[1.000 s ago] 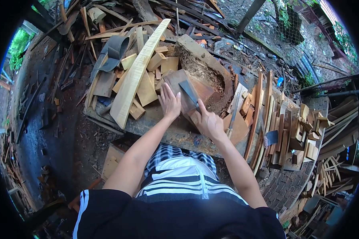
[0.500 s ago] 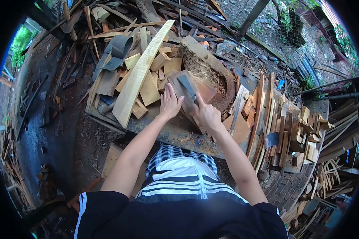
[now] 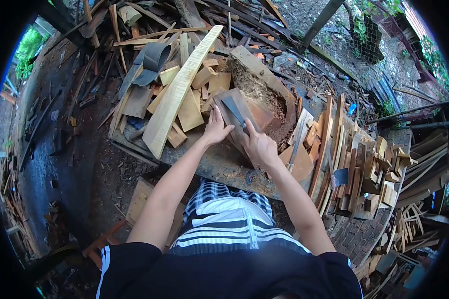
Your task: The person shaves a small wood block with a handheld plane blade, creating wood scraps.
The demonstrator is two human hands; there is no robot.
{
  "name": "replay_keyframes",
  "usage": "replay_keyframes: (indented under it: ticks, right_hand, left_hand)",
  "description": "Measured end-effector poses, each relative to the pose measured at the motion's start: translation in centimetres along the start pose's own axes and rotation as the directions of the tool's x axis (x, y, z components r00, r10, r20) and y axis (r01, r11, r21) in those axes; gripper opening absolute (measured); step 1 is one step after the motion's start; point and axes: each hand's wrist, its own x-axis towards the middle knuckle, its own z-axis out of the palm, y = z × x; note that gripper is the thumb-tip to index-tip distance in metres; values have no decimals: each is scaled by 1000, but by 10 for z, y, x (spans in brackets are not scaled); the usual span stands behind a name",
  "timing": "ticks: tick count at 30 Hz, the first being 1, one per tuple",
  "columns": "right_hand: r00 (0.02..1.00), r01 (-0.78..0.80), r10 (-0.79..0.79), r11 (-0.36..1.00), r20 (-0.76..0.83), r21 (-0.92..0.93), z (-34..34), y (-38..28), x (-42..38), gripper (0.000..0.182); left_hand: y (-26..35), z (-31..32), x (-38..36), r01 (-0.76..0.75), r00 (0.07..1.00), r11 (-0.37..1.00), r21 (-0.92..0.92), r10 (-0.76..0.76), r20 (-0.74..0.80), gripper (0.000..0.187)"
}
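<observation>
A reddish-brown wood block [image 3: 252, 113] stands tilted on the workbench [image 3: 219, 164], leaning toward a big hollowed log [image 3: 262, 84]. My left hand [image 3: 216, 127] presses against the block's left face, fingers spread upward. My right hand [image 3: 259, 147] is closed around the handle of a cleaver [image 3: 233, 110], whose dark blade lies against the block's upper face.
A long pale plank [image 3: 179, 89] lies diagonally over several cut wood pieces at the bench's left. Stacked slats and blocks [image 3: 364, 164] and a second cleaver [image 3: 339, 175] sit at the right. Scrap timber covers the ground behind; dark floor lies at the left.
My left hand slid from the block's top to its left side. The block tipped more upright and the blade shifted slightly up with it.
</observation>
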Motion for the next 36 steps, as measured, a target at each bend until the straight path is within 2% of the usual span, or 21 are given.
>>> replay_keyframes:
  ticks: [5, 10, 12, 13, 15, 16, 18, 21, 24, 25, 28, 30, 32, 36]
  right_hand:
    - [989, -77, 71, 996, 132, 42, -17, 20, -55, 52]
    - [994, -98, 96, 995, 58, 22, -4, 11, -9, 51]
    - [995, -99, 98, 995, 22, 26, -2, 11, -5, 50]
    - [993, -107, 106, 994, 50, 15, -4, 14, -11, 51]
    - [990, -111, 112, 994, 84, -10, -14, 24, -32, 52]
    - [978, -158, 154, 987, 141, 18, -23, 27, -48, 53]
    - [962, -192, 180, 981, 204, 40, -27, 38, -75, 55]
    - [967, -177, 165, 983, 195, 41, -26, 52, -94, 57]
    - [955, -212, 196, 976, 224, 49, -31, 40, -65, 55]
    - [980, -163, 157, 986, 120, 45, -24, 39, -53, 53]
    - [988, -146, 143, 988, 55, 51, -10, 35, -23, 52]
    - [987, -148, 146, 988, 60, 40, -15, 36, -27, 52]
    - [971, -178, 162, 981, 176, 78, -26, 42, -48, 53]
    - [976, -143, 120, 983, 181, 114, -26, 58, -79, 53]
  left_hand:
    - [4, 3, -2, 35, 999, 999, -41, -35, -9, 109]
    - [20, -6, -8, 23, 999, 1000, -10, -24, -38, 109]
    - [46, -20, -20, 163, 983, 923, 348, -120, -142, 113]
    - [48, -23, -20, 160, 983, 923, 349, -118, -137, 113]
    - [49, -27, -17, -19, 972, 831, 556, 145, -184, 124]
    - [54, -29, -16, -14, 972, 837, 547, 140, -189, 124]
    - [63, -32, -13, -2, 1000, 775, 631, 14, -14, 130]
    - [67, -29, -6, 25, 1000, 743, 669, -18, -17, 135]
    - [76, -27, 1, 40, 999, 697, 716, -49, -8, 137]
    - [77, -27, 2, 50, 998, 672, 739, -68, -6, 138]
    - [81, -27, 5, 68, 995, 657, 751, -97, -6, 135]
    - [81, -28, 4, 60, 996, 659, 750, -87, -4, 135]
    - [80, -27, 3, 68, 996, 672, 738, -89, -11, 135]
    - [75, -25, 2, 73, 997, 691, 719, -70, -34, 136]
